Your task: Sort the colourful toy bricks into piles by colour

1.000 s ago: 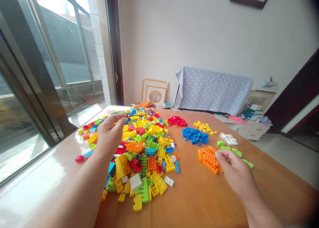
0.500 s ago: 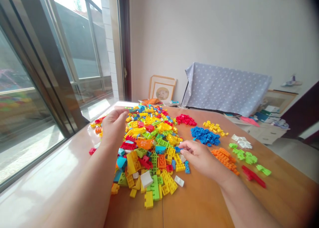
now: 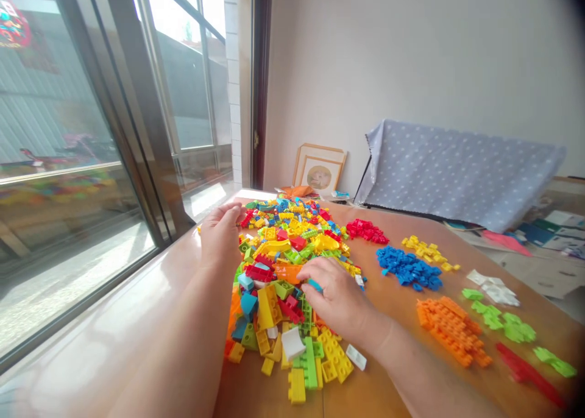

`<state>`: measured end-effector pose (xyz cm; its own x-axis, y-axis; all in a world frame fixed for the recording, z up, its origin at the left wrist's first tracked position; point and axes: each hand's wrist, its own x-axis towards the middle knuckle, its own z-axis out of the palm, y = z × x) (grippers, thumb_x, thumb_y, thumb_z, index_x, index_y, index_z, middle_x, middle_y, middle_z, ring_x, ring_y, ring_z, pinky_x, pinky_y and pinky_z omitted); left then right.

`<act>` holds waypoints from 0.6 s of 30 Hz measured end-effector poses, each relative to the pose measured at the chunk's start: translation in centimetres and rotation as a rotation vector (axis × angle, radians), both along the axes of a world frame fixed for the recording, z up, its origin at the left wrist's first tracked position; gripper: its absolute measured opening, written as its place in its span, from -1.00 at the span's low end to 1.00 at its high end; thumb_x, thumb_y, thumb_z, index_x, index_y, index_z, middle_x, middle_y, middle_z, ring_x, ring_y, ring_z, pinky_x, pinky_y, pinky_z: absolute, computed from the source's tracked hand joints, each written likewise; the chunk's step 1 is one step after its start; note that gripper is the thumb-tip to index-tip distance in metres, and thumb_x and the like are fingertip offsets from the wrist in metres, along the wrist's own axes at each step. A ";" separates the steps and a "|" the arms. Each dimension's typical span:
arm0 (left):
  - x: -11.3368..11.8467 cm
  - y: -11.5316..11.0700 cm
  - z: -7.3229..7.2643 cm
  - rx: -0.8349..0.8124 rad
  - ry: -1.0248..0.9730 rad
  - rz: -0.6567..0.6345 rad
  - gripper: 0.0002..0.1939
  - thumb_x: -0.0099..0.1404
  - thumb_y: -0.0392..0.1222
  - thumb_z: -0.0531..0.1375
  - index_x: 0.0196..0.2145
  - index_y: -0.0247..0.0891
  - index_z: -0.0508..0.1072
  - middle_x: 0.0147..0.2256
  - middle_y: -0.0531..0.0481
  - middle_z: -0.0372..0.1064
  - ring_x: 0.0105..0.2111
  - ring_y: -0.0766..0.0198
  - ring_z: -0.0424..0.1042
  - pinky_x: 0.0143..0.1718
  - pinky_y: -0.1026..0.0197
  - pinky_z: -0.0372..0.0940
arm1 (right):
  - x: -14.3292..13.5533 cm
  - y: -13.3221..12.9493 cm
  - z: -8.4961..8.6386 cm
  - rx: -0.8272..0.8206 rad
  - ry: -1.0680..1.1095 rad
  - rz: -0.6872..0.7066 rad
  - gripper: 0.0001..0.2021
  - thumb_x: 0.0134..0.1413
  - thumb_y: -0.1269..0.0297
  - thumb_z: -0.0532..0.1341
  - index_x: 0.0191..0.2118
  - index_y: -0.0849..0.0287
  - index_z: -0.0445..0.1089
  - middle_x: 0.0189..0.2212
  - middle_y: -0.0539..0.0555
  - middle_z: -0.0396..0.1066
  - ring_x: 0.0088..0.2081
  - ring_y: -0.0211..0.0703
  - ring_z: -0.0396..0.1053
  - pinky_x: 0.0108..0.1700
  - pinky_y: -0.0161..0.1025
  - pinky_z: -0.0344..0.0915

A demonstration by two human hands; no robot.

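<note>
A long heap of mixed toy building bricks runs away from me over the wooden table. At its far left edge is my left hand, fingers curled and closed; what lies in them, if anything, is hidden. My right hand hovers over the middle of the heap, thumb and forefinger slightly apart, with nothing visible between them. Its fingertips are near an orange brick, and a teal brick shows just under the hand. A white curved brick lies at the near end.
To the right are separate piles: red bricks, blue bricks, yellow bricks, orange bricks, white bricks and green bricks. A long red piece lies nearer. A glass window borders the table's left side.
My right hand has moved left from the heap's right edge to over its middle. My left hand stays by the far left edge. The view has turned left.
</note>
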<state>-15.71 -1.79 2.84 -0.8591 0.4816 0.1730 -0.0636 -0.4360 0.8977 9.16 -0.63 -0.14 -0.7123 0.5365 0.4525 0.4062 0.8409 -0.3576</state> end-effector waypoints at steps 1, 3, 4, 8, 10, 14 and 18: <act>-0.1 0.0 0.0 0.000 -0.013 -0.001 -0.75 0.05 -0.12 0.34 -0.28 -0.24 0.57 -0.28 -0.07 0.56 -0.25 0.20 0.52 -0.29 0.24 0.32 | -0.4 -0.1 -0.2 0.020 -0.006 0.017 -0.80 0.21 0.44 0.22 -0.13 0.05 0.53 -0.06 0.08 0.49 0.00 -0.03 0.38 0.10 -0.07 0.30; -0.2 0.1 0.0 -0.004 -0.021 -0.002 -0.74 0.05 -0.10 0.34 -0.28 -0.24 0.56 -0.28 -0.06 0.56 -0.27 0.22 0.52 -0.29 0.24 0.31 | -1.0 -0.4 -0.6 0.047 -0.042 0.041 -0.78 0.21 0.38 0.25 -0.07 0.01 0.54 0.06 0.10 0.47 0.12 0.04 0.33 0.18 0.02 0.25; -0.2 0.1 -0.1 -0.007 -0.022 0.000 -0.74 0.05 -0.10 0.34 -0.28 -0.24 0.55 -0.28 -0.06 0.56 -0.28 0.22 0.52 -0.29 0.24 0.31 | -1.3 -0.4 -0.8 0.056 -0.070 0.050 -0.76 0.21 0.33 0.27 -0.02 -0.01 0.53 0.13 0.10 0.43 0.19 0.08 0.28 0.23 0.09 0.21; -0.7 0.1 -0.2 -0.019 -0.054 0.015 -0.73 0.06 -0.10 0.32 -0.26 -0.23 0.56 -0.27 -0.06 0.57 -0.26 0.22 0.52 -0.32 0.25 0.25 | -2.1 -0.2 -1.8 0.081 -0.175 0.058 -0.63 0.16 0.16 0.34 0.10 -0.06 0.49 0.31 0.12 0.29 0.34 0.21 0.11 0.37 0.31 -0.05; -1.2 0.0 -0.2 -0.019 -0.082 0.028 -0.72 0.06 -0.09 0.32 -0.25 -0.23 0.57 -0.26 -0.07 0.58 -0.25 0.21 0.52 -0.32 0.25 0.23 | -2.4 0.3 -2.1 0.084 -0.196 0.035 -0.62 0.15 0.15 0.34 0.10 -0.05 0.48 0.31 0.13 0.29 0.34 0.21 0.12 0.38 0.34 -0.11; -2.3 -0.1 -0.5 -0.006 -0.117 0.062 -0.68 0.03 -0.07 0.33 -0.24 -0.21 0.58 -0.25 -0.06 0.58 -0.24 0.20 0.53 -0.30 0.23 0.23 | -3.0 1.3 -2.4 0.093 -0.179 -0.026 -0.68 0.20 0.18 0.29 0.07 -0.02 0.50 0.26 0.15 0.33 0.30 0.19 0.18 0.35 0.28 -0.01; -3.0 -0.1 -0.7 -0.015 -0.147 0.078 -0.68 0.00 -0.08 0.33 -0.25 -0.19 0.56 -0.24 -0.04 0.59 -0.25 0.20 0.53 -0.30 0.22 0.23 | -3.4 2.2 -2.4 0.095 -0.154 -0.042 -0.68 0.19 0.23 0.28 0.06 0.01 0.50 0.24 0.17 0.34 0.27 0.17 0.22 0.31 0.21 0.09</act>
